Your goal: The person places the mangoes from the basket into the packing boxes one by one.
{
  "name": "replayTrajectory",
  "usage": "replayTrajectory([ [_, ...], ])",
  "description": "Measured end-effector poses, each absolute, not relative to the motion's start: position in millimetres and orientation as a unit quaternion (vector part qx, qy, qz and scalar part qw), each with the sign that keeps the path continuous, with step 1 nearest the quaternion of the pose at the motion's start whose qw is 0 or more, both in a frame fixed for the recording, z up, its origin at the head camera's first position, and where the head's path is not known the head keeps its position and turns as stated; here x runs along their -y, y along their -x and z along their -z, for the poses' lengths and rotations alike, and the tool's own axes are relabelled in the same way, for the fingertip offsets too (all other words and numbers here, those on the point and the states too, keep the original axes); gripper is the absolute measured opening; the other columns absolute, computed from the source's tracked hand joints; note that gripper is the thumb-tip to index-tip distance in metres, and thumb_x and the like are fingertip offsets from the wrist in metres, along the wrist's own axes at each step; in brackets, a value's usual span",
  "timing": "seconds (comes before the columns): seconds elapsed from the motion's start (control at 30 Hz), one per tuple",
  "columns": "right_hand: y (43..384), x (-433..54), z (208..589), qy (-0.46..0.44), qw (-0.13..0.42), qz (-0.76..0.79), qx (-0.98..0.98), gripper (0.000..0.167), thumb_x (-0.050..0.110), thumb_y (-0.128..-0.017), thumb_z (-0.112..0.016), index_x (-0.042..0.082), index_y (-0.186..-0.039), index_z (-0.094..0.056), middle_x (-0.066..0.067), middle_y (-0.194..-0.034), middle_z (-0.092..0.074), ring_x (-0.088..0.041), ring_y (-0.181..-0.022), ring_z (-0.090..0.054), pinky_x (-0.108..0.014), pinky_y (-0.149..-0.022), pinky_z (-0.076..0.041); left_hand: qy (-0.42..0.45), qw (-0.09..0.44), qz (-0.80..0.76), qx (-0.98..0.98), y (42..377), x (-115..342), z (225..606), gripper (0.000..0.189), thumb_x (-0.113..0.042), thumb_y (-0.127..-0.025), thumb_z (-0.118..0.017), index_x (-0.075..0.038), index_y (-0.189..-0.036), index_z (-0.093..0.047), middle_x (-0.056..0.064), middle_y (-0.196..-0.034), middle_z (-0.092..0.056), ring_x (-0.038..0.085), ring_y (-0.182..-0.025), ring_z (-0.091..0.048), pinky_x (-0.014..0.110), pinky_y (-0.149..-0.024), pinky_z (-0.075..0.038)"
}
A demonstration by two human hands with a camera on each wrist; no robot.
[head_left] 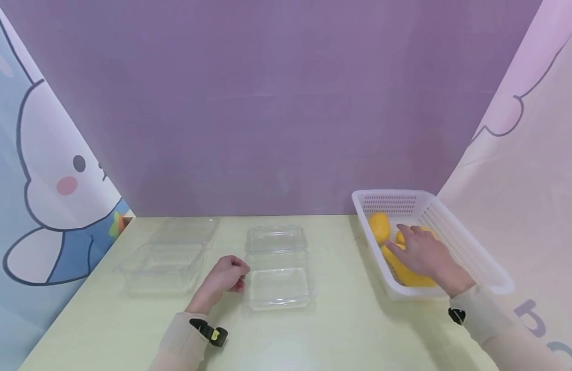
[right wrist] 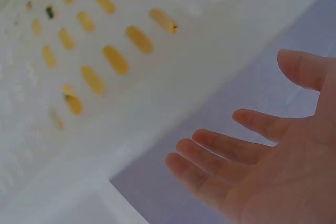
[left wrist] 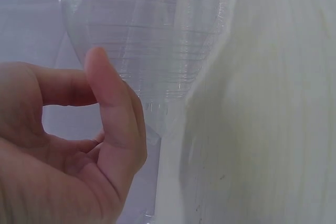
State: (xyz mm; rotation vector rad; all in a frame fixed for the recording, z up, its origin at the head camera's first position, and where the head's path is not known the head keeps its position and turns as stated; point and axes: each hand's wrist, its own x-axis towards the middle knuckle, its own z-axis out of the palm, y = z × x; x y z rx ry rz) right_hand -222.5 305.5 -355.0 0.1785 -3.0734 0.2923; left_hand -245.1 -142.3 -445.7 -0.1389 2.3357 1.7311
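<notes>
While the spread, empty right hand (head_left: 421, 252) hovers over yellow fruit (head_left: 410, 278), the left hand (head_left: 223, 275) curls beside a container (head_left: 278, 286), grip unclear.

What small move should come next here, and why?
I'd probably lower the right hand onto the yellow item below and grasp it: that hand is open, holding nothing, over the white basket, while the middle clear container beside the left hand lies open with nothing inside.

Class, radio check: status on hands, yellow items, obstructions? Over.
Right hand over white basket, holding nothing. Yellow items inside, partly hidden by that hand. Left hand beside central clear container, contact unclear. Nothing seen blocking right hand.
</notes>
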Motion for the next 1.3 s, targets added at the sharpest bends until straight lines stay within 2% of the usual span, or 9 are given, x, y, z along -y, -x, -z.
replayTrajectory([
  [0.33, 228, -313, 351, -0.054, -0.056, -0.102, 0.992, 0.075, 0.049, -0.101, -0.054, -0.009, -0.146, -0.040, -0.040, -0.139, -0.045, -0.059, -0.123, -0.045, -0.071, -0.088, -0.045, 0.038, 0.120, -0.595, -0.794, 245, 142, 446, 0.012, -0.006, -0.096, -0.058, 0.003, -0.104, -0.055, 0.013, -0.079, -0.057, 0.017, -0.060, -0.055, 0.028, -0.055, -0.054],
  [0.5, 231, -317, 352, -0.058, -0.096, -0.107, 0.988, 0.078, 0.048, -0.100, -0.056, -0.011, -0.147, -0.038, -0.041, -0.139, -0.045, -0.059, -0.127, -0.043, -0.070, -0.096, -0.041, 0.037, 0.122, -0.600, -0.790, 246, 141, 447, 0.013, -0.006, -0.096, -0.059, 0.002, -0.104, -0.054, 0.012, -0.078, -0.056, 0.018, -0.061, -0.055, 0.029, -0.055, -0.054],
  [0.63, 232, -319, 354, -0.054, -0.127, -0.117, 0.983, 0.083, 0.050, -0.098, -0.058, -0.012, -0.148, -0.035, -0.041, -0.144, -0.041, -0.061, -0.132, -0.037, -0.072, -0.104, -0.033, 0.036, 0.125, -0.604, -0.786, 246, 140, 449, 0.013, -0.005, -0.096, -0.060, 0.002, -0.104, -0.054, 0.012, -0.077, -0.056, 0.018, -0.061, -0.054, 0.029, -0.055, -0.053],
  [0.77, 232, -322, 358, -0.062, -0.151, -0.129, 0.978, 0.082, 0.045, -0.097, -0.062, -0.016, -0.146, -0.036, -0.040, -0.144, -0.041, -0.060, -0.133, -0.036, -0.071, -0.106, -0.031, 0.035, 0.126, -0.604, -0.786, 245, 139, 449, 0.013, -0.006, -0.096, -0.060, 0.002, -0.104, -0.054, 0.012, -0.076, -0.056, 0.018, -0.059, -0.054, 0.029, -0.054, -0.052],
  [0.87, 234, -325, 361, -0.074, -0.158, -0.129, 0.976, 0.077, 0.039, -0.096, -0.065, -0.018, -0.142, -0.041, -0.039, -0.140, -0.047, -0.055, -0.129, -0.045, -0.068, -0.105, -0.035, 0.036, 0.127, -0.602, -0.788, 246, 139, 449, 0.012, -0.006, -0.097, -0.060, 0.002, -0.104, -0.054, 0.012, -0.077, -0.055, 0.018, -0.059, -0.054, 0.029, -0.054, -0.053],
  [0.97, 237, -329, 365, -0.083, -0.157, -0.125, 0.976, 0.071, 0.034, -0.093, -0.068, -0.017, -0.138, -0.045, -0.035, -0.130, -0.055, -0.045, -0.114, -0.056, -0.063, -0.100, -0.041, 0.036, 0.128, -0.602, -0.788, 246, 139, 448, 0.012, -0.006, -0.097, -0.059, 0.002, -0.104, -0.054, 0.011, -0.076, -0.055, 0.018, -0.059, -0.054, 0.029, -0.054, -0.053],
  [1.07, 239, -334, 369, -0.083, -0.163, -0.125, 0.975, 0.075, 0.031, -0.090, -0.071, -0.018, -0.137, -0.040, -0.032, -0.124, -0.056, -0.037, -0.104, -0.055, -0.060, -0.097, -0.043, 0.036, 0.130, -0.603, -0.786, 246, 139, 449, 0.012, -0.005, -0.097, -0.059, 0.002, -0.104, -0.053, 0.010, -0.075, -0.054, 0.018, -0.059, -0.054, 0.028, -0.054, -0.053],
  [1.13, 240, -338, 372, -0.079, -0.171, -0.126, 0.974, 0.081, 0.031, -0.089, -0.072, -0.020, -0.139, -0.035, -0.034, -0.125, -0.054, -0.039, -0.105, -0.054, -0.061, -0.097, -0.042, 0.035, 0.131, -0.605, -0.785, 247, 139, 449, 0.012, -0.005, -0.097, -0.059, 0.002, -0.104, -0.053, 0.010, -0.075, -0.054, 0.018, -0.058, -0.053, 0.028, -0.054, -0.053],
  [1.3, 243, -341, 375, -0.059, -0.193, -0.125, 0.971, 0.093, 0.032, -0.089, -0.073, -0.020, -0.147, -0.022, -0.047, -0.143, -0.034, -0.057, -0.129, -0.040, -0.071, -0.104, -0.032, 0.031, 0.131, -0.602, -0.787, 246, 139, 449, 0.012, -0.006, -0.097, -0.059, 0.001, -0.104, -0.053, 0.010, -0.074, -0.054, 0.018, -0.059, -0.053, 0.029, -0.055, -0.053],
])
